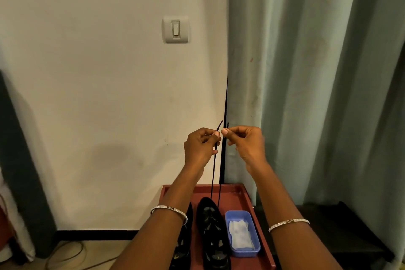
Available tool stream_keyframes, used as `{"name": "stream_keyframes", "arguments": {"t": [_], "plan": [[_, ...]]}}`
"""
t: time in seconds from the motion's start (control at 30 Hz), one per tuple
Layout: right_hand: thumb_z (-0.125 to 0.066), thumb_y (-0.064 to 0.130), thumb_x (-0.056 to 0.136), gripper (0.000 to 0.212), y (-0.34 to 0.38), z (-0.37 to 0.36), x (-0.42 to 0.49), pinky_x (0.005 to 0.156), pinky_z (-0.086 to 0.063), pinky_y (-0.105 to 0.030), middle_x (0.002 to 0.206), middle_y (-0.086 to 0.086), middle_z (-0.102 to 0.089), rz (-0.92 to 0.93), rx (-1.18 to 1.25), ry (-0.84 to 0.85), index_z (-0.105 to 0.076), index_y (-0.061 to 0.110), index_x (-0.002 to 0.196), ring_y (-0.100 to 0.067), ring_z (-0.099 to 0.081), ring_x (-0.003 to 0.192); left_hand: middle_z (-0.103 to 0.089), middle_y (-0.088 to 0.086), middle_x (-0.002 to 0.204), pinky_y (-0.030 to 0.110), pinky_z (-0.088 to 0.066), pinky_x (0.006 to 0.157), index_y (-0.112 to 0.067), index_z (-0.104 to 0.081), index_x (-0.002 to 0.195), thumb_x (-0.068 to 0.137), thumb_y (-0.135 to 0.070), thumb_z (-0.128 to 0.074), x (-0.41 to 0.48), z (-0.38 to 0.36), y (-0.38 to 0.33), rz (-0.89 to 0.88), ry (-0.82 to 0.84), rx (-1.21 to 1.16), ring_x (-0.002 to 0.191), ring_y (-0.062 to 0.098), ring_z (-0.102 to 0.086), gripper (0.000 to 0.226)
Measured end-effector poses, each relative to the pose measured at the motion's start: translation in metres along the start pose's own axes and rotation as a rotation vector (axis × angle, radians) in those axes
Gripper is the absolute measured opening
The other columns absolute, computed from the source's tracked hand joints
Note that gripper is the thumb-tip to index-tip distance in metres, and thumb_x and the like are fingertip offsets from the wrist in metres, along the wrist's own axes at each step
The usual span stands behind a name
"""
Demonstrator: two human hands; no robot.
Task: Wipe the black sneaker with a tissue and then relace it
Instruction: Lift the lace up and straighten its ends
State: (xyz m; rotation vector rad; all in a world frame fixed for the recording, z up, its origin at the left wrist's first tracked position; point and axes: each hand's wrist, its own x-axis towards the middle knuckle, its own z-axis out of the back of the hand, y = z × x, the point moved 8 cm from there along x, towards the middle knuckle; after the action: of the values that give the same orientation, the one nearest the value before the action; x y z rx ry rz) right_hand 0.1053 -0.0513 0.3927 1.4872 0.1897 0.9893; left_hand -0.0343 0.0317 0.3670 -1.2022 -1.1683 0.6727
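A shallow red tray with a raised rim [237, 194] sits low in the view. A black low-cut sneaker [213, 232] lies in the middle of it, with its toe pointing toward the far rim. Two strands of a thin black shoelace [213, 173] rise from the sneaker's front eyelets, straight up over the far end of the tray. Both hands are raised well above the tray, nearly touching each other. The left hand [200, 149] pinches one strand between thumb and forefinger, with the other fingers curled in. The right hand [245, 144] pinches the other strand the same way. The two lace tips stick up just above the fingertips, side by side. A second black shoe [185, 245] lies on the left side of the tray, just beside the sneaker and mostly hidden under the left forearm. On the right side of the tray, just beside the sneaker, stands a light-blue rectangular plastic box [237, 212] holding a crumpled white tissue [240, 234]. Each wrist above the tray wears a thin silver bangle [168, 209]. Behind the tray is an off-white wall with a grey rocker light switch [175, 29] high above. A pale green curtain [306, 72] hangs behind the tray's right side.
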Motion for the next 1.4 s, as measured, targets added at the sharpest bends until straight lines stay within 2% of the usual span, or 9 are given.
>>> {"name": "stream_keyframes", "arguments": {"t": [0.2, 0.37, 0.8, 0.9, 1.0, 1.07, 1.13, 1.27, 1.4], "plan": [[-0.079, 0.027, 0.081, 0.016, -0.001, -0.005, 0.012, 0.051, -0.050, -0.017, 0.074, -0.003, -0.075, -0.013, 0.034, 0.021, -0.079, 0.012, 0.087, -0.008, -0.068, 0.062, -0.076, 0.005, 0.084, 0.021, -0.058, 0.061, -0.013, -0.073, 0.094, 0.089, -0.024, -0.072, 0.006, -0.007, 0.001, 0.042, -0.003, -0.055, 0.081, 0.016, -0.074, 0.012], [-0.080, 0.025, 0.081, 0.013, 0.000, -0.005, 0.019, 0.050, -0.047, -0.013, 0.071, -0.002, -0.073, -0.014, 0.037, 0.030, -0.079, 0.013, 0.086, -0.003, -0.066, 0.059, -0.076, 0.004, 0.085, 0.023, -0.059, 0.063, -0.012, -0.073, 0.097, 0.090, -0.021, -0.072, 0.009, -0.009, 0.003, 0.052, -0.013, -0.054, 0.081, 0.015, -0.074, 0.011], [-0.080, 0.026, 0.079, 0.011, 0.001, -0.009, 0.027, 0.055, -0.050, -0.015, 0.075, -0.001, -0.075, -0.016, 0.013, 0.067, -0.079, 0.018, 0.086, -0.011, -0.069, 0.069, -0.076, 0.001, 0.080, 0.029, -0.061, 0.071, -0.022, -0.073, 0.082, 0.087, -0.026, -0.074, 0.015, -0.008, 0.002, 0.035, -0.046, -0.002, 0.080, 0.015, -0.074, 0.006], [-0.079, 0.027, 0.080, 0.011, 0.000, -0.010, 0.027, 0.059, -0.051, -0.018, 0.077, 0.002, -0.075, -0.026, 0.024, 0.091, -0.079, 0.018, 0.086, -0.011, -0.070, 0.076, -0.076, -0.003, 0.085, 0.020, -0.051, 0.071, -0.022, -0.075, 0.086, 0.087, -0.030, -0.074, 0.018, -0.006, 0.003, 0.042, -0.037, 0.057, 0.084, 0.008, -0.072, 0.007], [-0.075, 0.028, 0.085, 0.015, -0.009, -0.012, 0.025, 0.072, -0.059, -0.029, 0.081, -0.003, -0.076, -0.048, 0.082, 0.121, -0.077, 0.014, 0.087, -0.017, -0.072, 0.082, -0.077, -0.001, 0.088, 0.018, -0.047, 0.076, -0.016, -0.075, 0.094, 0.090, -0.024, -0.070, 0.018, -0.006, 0.005, 0.090, 0.031, 0.002, 0.086, 0.008, -0.071, 0.010], [-0.070, 0.025, 0.090, 0.020, -0.021, -0.013, 0.020, 0.078, -0.061, -0.035, 0.085, -0.010, -0.076, -0.127, 0.242, 0.128, -0.074, 0.005, 0.094, -0.023, -0.074, 0.081, -0.075, 0.006, 0.088, 0.027, -0.055, 0.086, -0.008, -0.073, 0.101, 0.092, -0.017, -0.067, 0.015, -0.012, 0.007, 0.131, 0.151, -0.124, 0.084, 0.015, -0.072, 0.014], [-0.067, 0.024, 0.093, 0.022, -0.031, -0.017, 0.013, 0.075, -0.062, -0.034, 0.083, -0.010, -0.075, -0.215, 0.358, 0.133, -0.074, 0.003, 0.097, -0.022, -0.072, 0.074, -0.073, 0.012, 0.092, 0.033, -0.057, 0.090, 0.000, -0.071, 0.109, 0.093, -0.011, -0.064, 0.009, -0.020, 0.009, 0.189, 0.260, -0.252, 0.081, 0.018, -0.069, 0.020], [-0.069, 0.021, 0.091, 0.014, -0.044, -0.027, 0.005, 0.075, -0.057, -0.031, 0.078, -0.005, -0.071, -0.338, 0.455, 0.137, -0.076, 0.009, 0.095, -0.014, -0.060, 0.067, -0.072, 0.009, 0.086, 0.027, -0.058, 0.077, -0.001, -0.070, 0.108, 0.091, -0.007, -0.065, 0.002, -0.027, 0.016, 0.309, 0.306, -0.384, 0.065, 0.011, -0.067, 0.019], [-0.067, 0.012, 0.092, 0.009, -0.047, -0.030, 0.001, 0.058, -0.053, -0.021, 0.069, -0.004, -0.066, -0.394, 0.503, 0.142, -0.074, 0.009, 0.090, -0.010, -0.055, 0.056, -0.073, 0.007, 0.079, 0.021, -0.055, 0.065, -0.004, -0.069, 0.112, 0.089, -0.005, -0.067, -0.003, -0.028, 0.018, 0.395, 0.306, -0.445, 0.060, 0.010, -0.065, 0.024]]}}
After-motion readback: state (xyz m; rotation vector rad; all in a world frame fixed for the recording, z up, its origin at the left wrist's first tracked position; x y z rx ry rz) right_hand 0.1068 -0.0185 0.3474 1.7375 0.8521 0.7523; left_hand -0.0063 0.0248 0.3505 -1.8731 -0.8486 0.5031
